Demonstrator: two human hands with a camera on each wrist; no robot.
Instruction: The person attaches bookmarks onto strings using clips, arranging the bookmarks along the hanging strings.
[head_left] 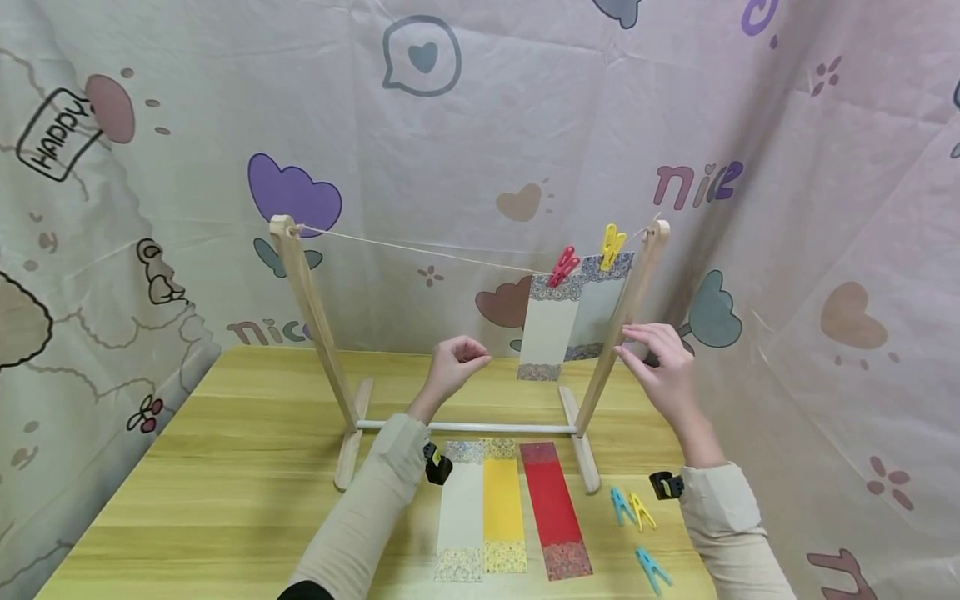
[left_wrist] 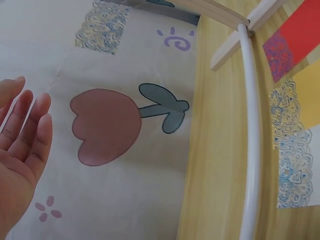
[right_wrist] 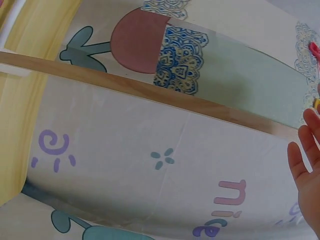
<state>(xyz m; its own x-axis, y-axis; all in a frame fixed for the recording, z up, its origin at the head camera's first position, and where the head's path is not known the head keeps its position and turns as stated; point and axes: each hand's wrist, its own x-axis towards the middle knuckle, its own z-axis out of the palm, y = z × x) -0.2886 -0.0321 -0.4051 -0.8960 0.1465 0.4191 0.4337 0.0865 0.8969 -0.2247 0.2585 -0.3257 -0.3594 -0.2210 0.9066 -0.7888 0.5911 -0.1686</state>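
Note:
A white paper strip with patterned ends hangs from a string, held by a red clothespin. Beside it, nearer the right post, a yellow clothespin holds a pale blue strip, partly hidden by that post. My left hand is in the air left of the white strip, its fingers loosely bent and holding nothing; the left wrist view shows the palm. By the right post, my right hand is raised with fingers apart and nothing held.
A wooden frame with left post and white crossbar stands on the table. In front lie a white strip, a yellow strip and a red strip. Blue clothespins and a yellow clothespin lie right.

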